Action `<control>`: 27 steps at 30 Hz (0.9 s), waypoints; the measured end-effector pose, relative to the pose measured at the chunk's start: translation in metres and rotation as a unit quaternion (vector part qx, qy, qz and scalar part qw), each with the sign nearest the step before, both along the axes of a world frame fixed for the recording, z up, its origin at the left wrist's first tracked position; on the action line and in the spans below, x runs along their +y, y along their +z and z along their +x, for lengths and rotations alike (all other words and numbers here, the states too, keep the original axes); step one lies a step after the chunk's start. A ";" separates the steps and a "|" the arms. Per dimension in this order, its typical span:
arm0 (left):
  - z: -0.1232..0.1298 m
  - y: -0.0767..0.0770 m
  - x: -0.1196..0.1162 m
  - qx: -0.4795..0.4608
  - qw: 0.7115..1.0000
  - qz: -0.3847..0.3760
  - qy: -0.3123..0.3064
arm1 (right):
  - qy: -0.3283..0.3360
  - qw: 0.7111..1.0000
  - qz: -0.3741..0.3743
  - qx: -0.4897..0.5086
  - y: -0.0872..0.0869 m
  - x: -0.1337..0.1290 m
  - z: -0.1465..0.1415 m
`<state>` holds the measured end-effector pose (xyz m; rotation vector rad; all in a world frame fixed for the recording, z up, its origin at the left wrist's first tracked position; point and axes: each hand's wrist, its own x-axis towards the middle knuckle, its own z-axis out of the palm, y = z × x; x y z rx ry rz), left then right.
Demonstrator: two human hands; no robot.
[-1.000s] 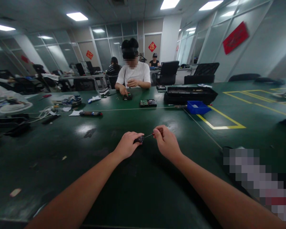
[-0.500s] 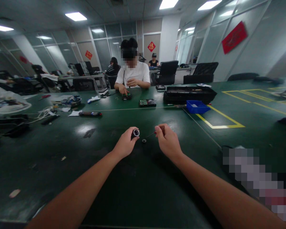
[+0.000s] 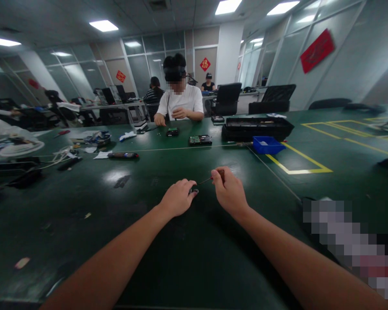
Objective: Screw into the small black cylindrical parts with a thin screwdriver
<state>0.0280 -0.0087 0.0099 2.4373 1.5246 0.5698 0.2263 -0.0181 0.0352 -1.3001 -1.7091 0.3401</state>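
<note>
My right hand (image 3: 230,189) is closed round the handle of a thin screwdriver (image 3: 206,181), red near the shaft. Its metal shaft slants down to the left, its tip close to my left fingertips. My left hand (image 3: 178,198) is curled palm down just across from it, its thumb and fingers bent round a small round metal part (image 3: 196,191) low over the green table (image 3: 168,258). The black cylinder with a silver rim from the earlier frame is out of sight; my left fingers hide most of what they hold.
Circuit-board drives (image 3: 200,140) lie ahead, beside a long black tray (image 3: 257,128) and a blue bin (image 3: 268,145). A dark tube-shaped tool (image 3: 123,155) and cables (image 3: 60,156) are on the left. Across the table sits a co-worker in a white shirt (image 3: 181,105).
My left hand has turned palm down and shifted right, over the small round part. The cylinder's rim no longer shows. My right hand stays nearly still. The co-worker's hand has lifted off the drive.
</note>
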 end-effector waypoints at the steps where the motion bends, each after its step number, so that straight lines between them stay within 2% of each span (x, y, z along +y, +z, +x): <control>1: 0.001 0.000 0.000 0.025 1.000 0.008 -0.001 | 0.000 1.000 0.002 -0.001 0.000 0.000 0.000; 5: 0.004 0.001 0.000 0.102 0.994 0.025 0.006 | -0.002 1.000 0.006 -0.005 -0.001 0.001 -0.002; 9: 0.004 0.002 0.001 0.103 0.995 0.021 0.002 | -0.006 1.000 0.018 -0.001 -0.002 0.002 -0.002; 12: 0.001 0.002 0.002 0.043 0.999 0.010 0.010 | -0.005 1.000 0.017 0.001 -0.001 0.002 0.000; 15: -0.005 0.001 0.006 -0.068 0.997 0.004 0.039 | -0.002 1.000 0.010 0.004 0.000 0.001 0.001; 17: -0.012 -0.001 0.013 -0.158 0.985 0.006 0.061 | 0.003 1.000 0.006 0.008 0.000 0.000 0.001; 19: -0.021 -0.004 0.021 -0.262 0.962 0.006 0.078 | 0.010 1.000 0.002 0.013 -0.001 0.000 0.002; 21: -0.030 -0.006 0.029 -0.365 0.926 0.003 0.098 | 0.015 1.000 -0.001 0.017 -0.001 0.000 0.003; 24: -0.043 -0.005 0.039 -0.491 0.859 -0.013 0.148 | 0.016 1.000 -0.005 0.018 -0.001 0.000 0.003; 27: -0.057 0.005 0.044 -0.582 0.788 -0.026 0.199 | 0.016 1.000 -0.009 0.019 -0.001 0.000 0.003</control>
